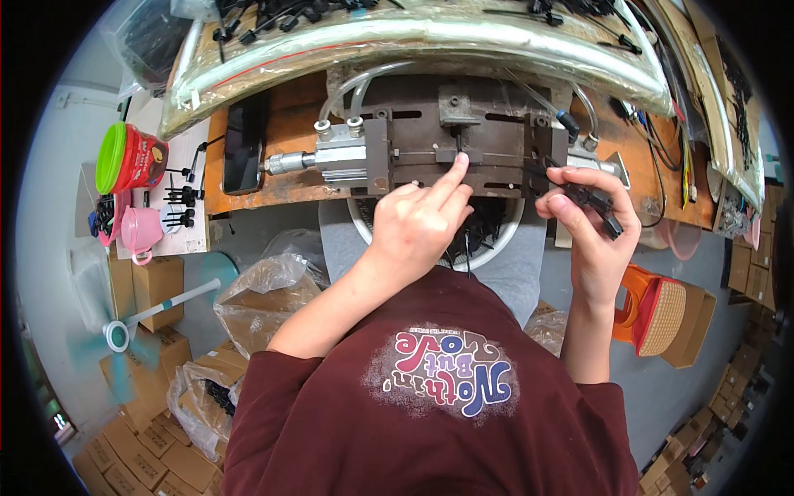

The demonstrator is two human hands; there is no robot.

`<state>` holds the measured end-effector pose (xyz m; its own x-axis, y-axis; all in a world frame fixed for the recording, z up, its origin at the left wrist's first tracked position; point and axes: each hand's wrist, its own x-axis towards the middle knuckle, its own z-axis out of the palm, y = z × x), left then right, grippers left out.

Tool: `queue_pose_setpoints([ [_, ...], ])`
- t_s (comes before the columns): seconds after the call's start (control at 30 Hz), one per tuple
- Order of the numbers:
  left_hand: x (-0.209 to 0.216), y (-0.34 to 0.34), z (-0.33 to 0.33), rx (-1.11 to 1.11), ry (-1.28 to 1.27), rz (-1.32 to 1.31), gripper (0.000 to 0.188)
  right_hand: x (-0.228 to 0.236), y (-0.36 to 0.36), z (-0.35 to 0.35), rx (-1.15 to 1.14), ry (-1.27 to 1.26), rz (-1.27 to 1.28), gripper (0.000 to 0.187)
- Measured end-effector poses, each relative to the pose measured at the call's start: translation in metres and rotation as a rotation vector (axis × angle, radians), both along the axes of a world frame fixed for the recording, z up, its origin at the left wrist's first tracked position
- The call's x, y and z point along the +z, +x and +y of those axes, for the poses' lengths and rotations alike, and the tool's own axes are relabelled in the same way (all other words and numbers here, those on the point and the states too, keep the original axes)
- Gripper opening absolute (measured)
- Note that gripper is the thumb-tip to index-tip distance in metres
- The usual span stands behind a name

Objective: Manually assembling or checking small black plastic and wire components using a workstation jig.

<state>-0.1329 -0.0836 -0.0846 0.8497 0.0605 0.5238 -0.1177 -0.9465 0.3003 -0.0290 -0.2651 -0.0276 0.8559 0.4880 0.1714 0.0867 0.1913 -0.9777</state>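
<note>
My left hand reaches over the front of a dark metal fixture. Its index finger is stretched out, the tip on a small black part in the fixture's central block; the other fingers are partly bent and seem to hold nothing. To the right of the fixture, my right hand is closed round several black plastic pieces with thin stems. One thin dark end points from the fingertips toward the fixture's right block. A white-rimmed basket of black pieces sits on my lap, partly hidden by my left hand.
Metal air cylinders with clear hoses flank the fixture. A black phone lies left on the wooden bench. Above hangs a plastic-wrapped shelf edge bearing black parts. A red tub, pink cup, fan and orange stool stand around.
</note>
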Motion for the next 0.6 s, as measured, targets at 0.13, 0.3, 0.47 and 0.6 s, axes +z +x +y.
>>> queue_pose_setpoints([
  [0.13,-0.001,-0.002,0.002,0.006,-0.051,0.029,0.027,-0.010,-0.008,0.001,-0.046,-0.164,-0.406,0.032],
  [0.3,0.028,-0.016,-0.005,-0.201,-1.138,0.178,0.033,-0.038,-0.022,0.002,0.051,-0.212,-0.793,0.032],
  [0.47,0.033,-0.023,-0.009,-0.130,-1.124,0.143,0.036,-0.047,-0.031,0.010,0.010,-0.231,-0.937,0.041],
  [0.6,0.033,-0.026,-0.009,-0.114,-1.179,0.193,0.042,-0.059,-0.034,0.015,-0.038,-0.195,-0.981,0.043],
])
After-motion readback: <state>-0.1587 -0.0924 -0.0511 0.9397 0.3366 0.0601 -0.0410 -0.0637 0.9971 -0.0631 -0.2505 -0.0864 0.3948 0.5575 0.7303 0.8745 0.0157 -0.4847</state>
